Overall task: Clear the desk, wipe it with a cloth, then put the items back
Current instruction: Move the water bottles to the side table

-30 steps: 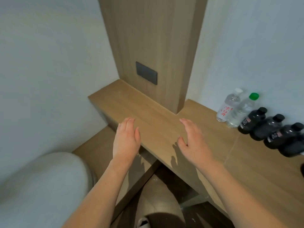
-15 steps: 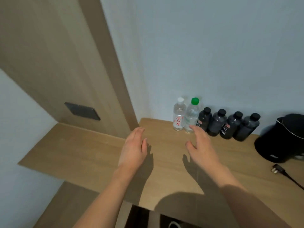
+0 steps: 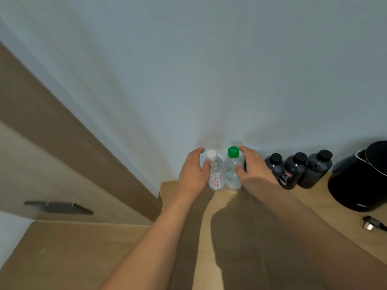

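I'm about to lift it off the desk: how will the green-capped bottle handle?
The green-capped bottle looks like thin clear plastic, so it may flex under the right hand. Tall and narrow, it could tip if nudged. How full it is cannot be told, so its weight is uncertain.

Single head view, forward and down, close over the desk (image 3: 230, 237) against the wall (image 3: 209, 70).

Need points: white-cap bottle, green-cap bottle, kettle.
white-cap bottle (image 3: 216, 174), head view, on its clear body above the red print.
green-cap bottle (image 3: 233, 152), head view, on the green cap.
kettle (image 3: 360, 181), head view, on its black side wall.
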The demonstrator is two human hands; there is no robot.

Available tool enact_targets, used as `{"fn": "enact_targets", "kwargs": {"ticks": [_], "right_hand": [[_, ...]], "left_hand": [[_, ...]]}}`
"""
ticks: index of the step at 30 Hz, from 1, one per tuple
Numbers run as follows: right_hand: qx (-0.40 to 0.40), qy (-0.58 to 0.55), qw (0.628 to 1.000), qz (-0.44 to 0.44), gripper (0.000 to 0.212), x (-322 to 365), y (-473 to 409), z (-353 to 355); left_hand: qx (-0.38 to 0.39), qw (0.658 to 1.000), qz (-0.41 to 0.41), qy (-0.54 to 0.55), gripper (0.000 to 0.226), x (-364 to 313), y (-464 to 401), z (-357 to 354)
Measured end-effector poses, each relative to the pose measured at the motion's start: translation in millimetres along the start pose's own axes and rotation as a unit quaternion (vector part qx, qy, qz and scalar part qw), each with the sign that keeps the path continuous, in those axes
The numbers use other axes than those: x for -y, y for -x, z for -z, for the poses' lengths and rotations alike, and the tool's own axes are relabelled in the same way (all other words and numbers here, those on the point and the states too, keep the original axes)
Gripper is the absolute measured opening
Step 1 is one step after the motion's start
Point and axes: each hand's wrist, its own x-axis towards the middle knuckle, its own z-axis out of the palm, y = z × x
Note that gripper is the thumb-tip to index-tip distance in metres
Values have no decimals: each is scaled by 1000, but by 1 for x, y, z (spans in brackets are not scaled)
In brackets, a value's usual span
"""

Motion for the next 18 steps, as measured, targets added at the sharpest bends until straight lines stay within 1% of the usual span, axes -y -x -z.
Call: {"fn": "enact_targets", "kwargs": {"ticks": [3, 5, 8, 9, 11, 14, 18], "right_hand": [[5, -29, 999, -24, 55, -6, -30, -13], [5, -40, 999, -21, 50, -12, -41, -21], [-11, -50, 999, -11, 32, -17, -47, -27], [-16, -59, 998, -10, 29, -18, -47, -28], [-19, -82, 996, -10, 27, -20, -45, -30], [-1, -120, 993, -14, 24, -23, -39, -36], [-24, -126, 992, 0, 17, -20, -30, -40]], "left_hand": [[43, 999, -4, 14, 38, 10, -25, -20], [62, 997, -16, 41, 30, 18, -31, -28], [57, 994, -27, 87, 24, 30, -34, -31], [54, 994, -30, 94, 22, 33, -33, -31], [39, 992, -41, 108, 21, 38, -27, -32], [21, 989, -44, 140, 19, 47, -18, -36], [46, 985, -48, 156, 20, 52, -6, -31]]}}
